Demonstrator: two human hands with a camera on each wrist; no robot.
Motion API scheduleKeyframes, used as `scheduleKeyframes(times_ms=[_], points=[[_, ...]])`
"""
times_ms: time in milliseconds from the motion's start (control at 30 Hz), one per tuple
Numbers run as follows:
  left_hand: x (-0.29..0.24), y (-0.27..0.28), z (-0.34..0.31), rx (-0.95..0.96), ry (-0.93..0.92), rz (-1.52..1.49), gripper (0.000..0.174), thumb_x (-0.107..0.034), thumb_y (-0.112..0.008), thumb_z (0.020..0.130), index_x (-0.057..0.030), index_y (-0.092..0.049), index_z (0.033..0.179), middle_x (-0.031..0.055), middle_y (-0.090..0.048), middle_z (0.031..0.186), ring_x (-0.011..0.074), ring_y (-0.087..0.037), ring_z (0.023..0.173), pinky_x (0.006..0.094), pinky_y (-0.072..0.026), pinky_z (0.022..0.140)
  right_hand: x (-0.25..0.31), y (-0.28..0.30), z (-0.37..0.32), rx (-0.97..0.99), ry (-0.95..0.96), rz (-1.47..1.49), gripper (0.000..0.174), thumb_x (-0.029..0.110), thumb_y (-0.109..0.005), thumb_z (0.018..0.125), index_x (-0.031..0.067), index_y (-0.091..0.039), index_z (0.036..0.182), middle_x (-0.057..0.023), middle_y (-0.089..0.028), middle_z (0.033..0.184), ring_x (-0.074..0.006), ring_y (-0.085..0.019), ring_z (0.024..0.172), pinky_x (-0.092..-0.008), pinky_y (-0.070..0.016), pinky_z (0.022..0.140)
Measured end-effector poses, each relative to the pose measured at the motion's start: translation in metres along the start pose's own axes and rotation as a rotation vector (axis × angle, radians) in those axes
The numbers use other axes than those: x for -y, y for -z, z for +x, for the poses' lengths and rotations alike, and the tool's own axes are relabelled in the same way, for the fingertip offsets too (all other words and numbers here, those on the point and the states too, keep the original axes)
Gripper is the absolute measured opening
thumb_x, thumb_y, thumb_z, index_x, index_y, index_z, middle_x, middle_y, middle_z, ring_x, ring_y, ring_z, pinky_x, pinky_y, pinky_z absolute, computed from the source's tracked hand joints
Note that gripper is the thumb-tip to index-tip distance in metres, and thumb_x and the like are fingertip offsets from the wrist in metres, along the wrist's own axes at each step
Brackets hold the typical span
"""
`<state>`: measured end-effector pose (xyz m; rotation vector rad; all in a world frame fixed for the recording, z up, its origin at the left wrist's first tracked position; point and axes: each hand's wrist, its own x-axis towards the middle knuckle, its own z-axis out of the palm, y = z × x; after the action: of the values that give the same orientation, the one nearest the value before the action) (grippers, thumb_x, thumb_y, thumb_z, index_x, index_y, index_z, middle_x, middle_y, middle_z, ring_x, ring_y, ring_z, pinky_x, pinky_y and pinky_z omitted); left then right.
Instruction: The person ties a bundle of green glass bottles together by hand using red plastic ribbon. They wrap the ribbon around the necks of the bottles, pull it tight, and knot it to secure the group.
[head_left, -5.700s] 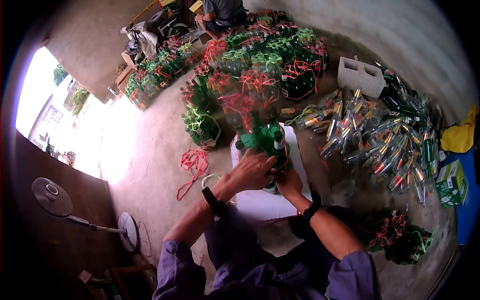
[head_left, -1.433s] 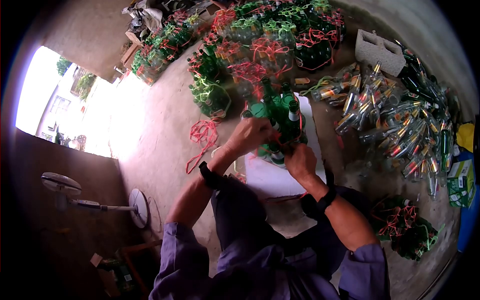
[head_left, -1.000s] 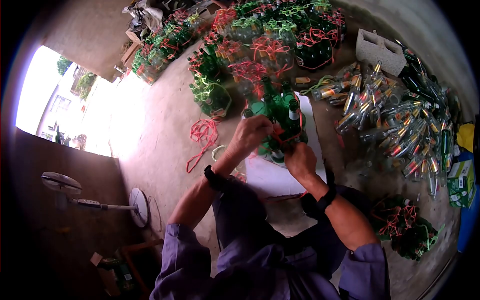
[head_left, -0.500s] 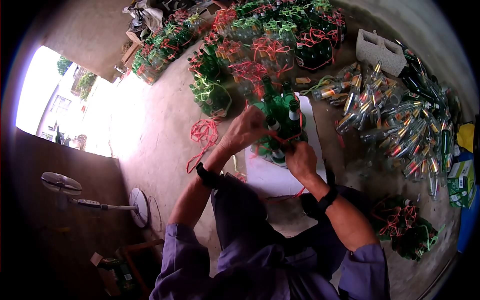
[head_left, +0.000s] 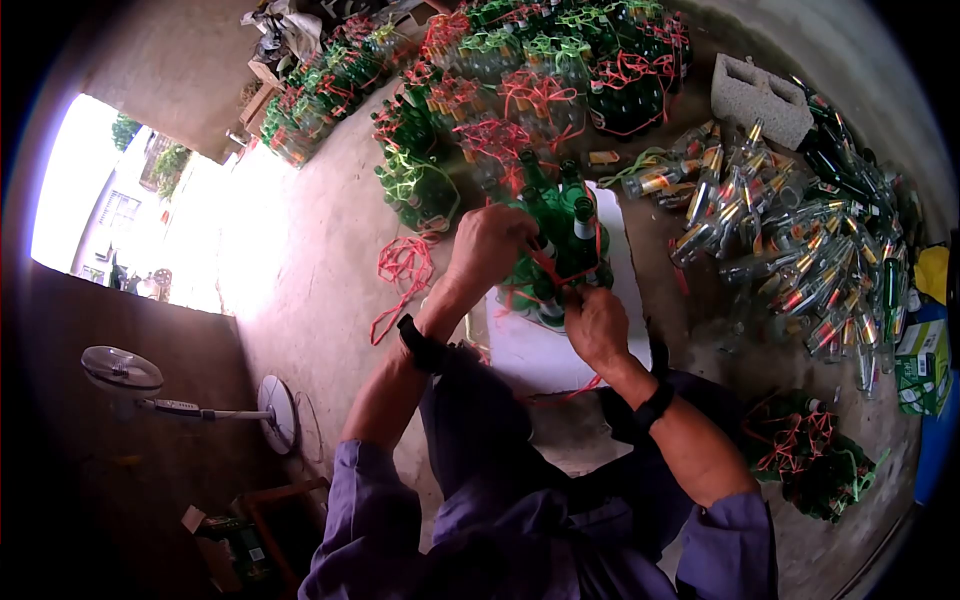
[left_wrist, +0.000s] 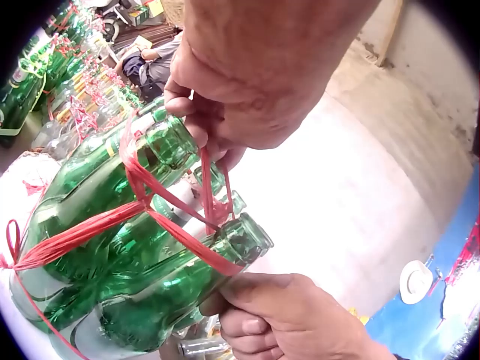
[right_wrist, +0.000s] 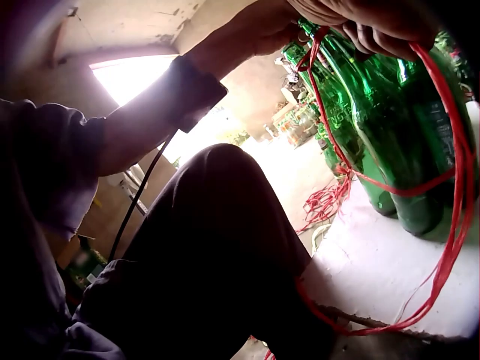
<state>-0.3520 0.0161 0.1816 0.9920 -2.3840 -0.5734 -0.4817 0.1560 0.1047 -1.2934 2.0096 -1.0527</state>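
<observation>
A cluster of green glass bottles [head_left: 580,242] stands upright on a white board [head_left: 530,362] in front of the person's knees. Red plastic twine [left_wrist: 90,230] runs round the bottles and crosses between their necks. At the left of the necks, my left hand [head_left: 488,245] pinches a strand of it with bent fingers. My right hand [head_left: 600,328] is low on the near right side, fingers curled round the twine close to a bottle mouth. In the right wrist view, a long loose loop of twine [right_wrist: 452,251] hangs from that hand past the board's edge.
Many tied bottle bundles [head_left: 420,190] stand beyond the board. Loose bottles [head_left: 800,270] lie heaped at right beside a concrete block [head_left: 762,105]. A red twine tangle [head_left: 405,262] lies left on the floor. A fan [head_left: 122,370] stands at far left; another bundle [head_left: 800,450] lies near right.
The head view has tilted down since the earliest frame. My left hand has drawn back from over the near bottle necks to the upper left, pulling a strand; my right hand stays nearly in place.
</observation>
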Motion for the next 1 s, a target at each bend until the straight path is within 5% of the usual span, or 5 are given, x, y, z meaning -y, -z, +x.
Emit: scheduleKeyframes(times_ms=[567, 667, 733, 833, 1000], points=[[0.011, -0.013, 0.028, 0.125, 0.023, 0.244, 0.012, -0.013, -0.061, 0.082, -0.0102, -0.072, 0.084, 0.0133, -0.068, 0.077, 0.0324, -0.068, 0.072, 0.0411, -0.0539, 0.068, 0.001, 0.0, -0.001, 0.025, 0.038, 0.019, 0.025, 0.021, -0.057, 0.087, 0.0011, -0.065, 0.074, -0.0257, -0.064, 0.074, -0.0458, -0.063, 0.075, -0.0519, -0.0504, 0.069], [0.004, -0.008, 0.028, 0.207, 0.051, 0.442, 0.013, -0.016, -0.061, 0.082, -0.0169, -0.073, 0.083, 0.0116, -0.068, 0.075, 0.0331, -0.067, 0.072, 0.043, -0.0535, 0.065, -0.004, -0.001, -0.003, -0.064, 0.133, 0.085, 0.027, 0.015, -0.054, 0.088, -0.0044, -0.057, 0.07, -0.026, -0.057, 0.065, -0.0424, -0.06, 0.063, -0.0467, -0.0433, 0.058], [0.006, -0.006, 0.027, 0.246, 0.052, 0.528, 0.013, -0.017, -0.061, 0.082, -0.0201, -0.073, 0.084, 0.0111, -0.068, 0.073, 0.0333, -0.067, 0.071, 0.0436, -0.053, 0.064, -0.01, 0.002, -0.002, 0.013, 0.155, 0.322, 0.027, 0.014, -0.055, 0.087, -0.0054, -0.056, 0.068, -0.0225, -0.055, 0.06, -0.0288, -0.057, 0.053, -0.0395, -0.0412, 0.054], [0.011, -0.007, 0.024, 0.282, -0.04, 0.632, 0.015, -0.015, -0.06, 0.08, -0.0214, -0.073, 0.085, 0.0107, -0.066, 0.07, 0.0332, -0.067, 0.069, 0.0441, -0.0512, 0.06, -0.017, 0.002, 0.001, 0.028, 0.081, 0.303, 0.023, 0.012, -0.053, 0.083, -0.0052, -0.056, 0.068, -0.0276, -0.053, 0.065, -0.0409, -0.057, 0.057, -0.0416, -0.0407, 0.054], [0.011, -0.003, 0.018, 0.297, -0.121, 0.539, 0.025, -0.009, -0.059, 0.075, -0.0225, -0.072, 0.091, 0.0101, -0.066, 0.067, 0.0332, -0.066, 0.065, 0.0454, -0.0486, 0.057, -0.016, 0.015, 0.002, 0.038, -0.03, 0.308, 0.027, 0.012, -0.052, 0.082, -0.006, -0.056, 0.063, -0.0258, -0.05, 0.057, -0.0349, -0.059, 0.053, -0.041, -0.0409, 0.053]])
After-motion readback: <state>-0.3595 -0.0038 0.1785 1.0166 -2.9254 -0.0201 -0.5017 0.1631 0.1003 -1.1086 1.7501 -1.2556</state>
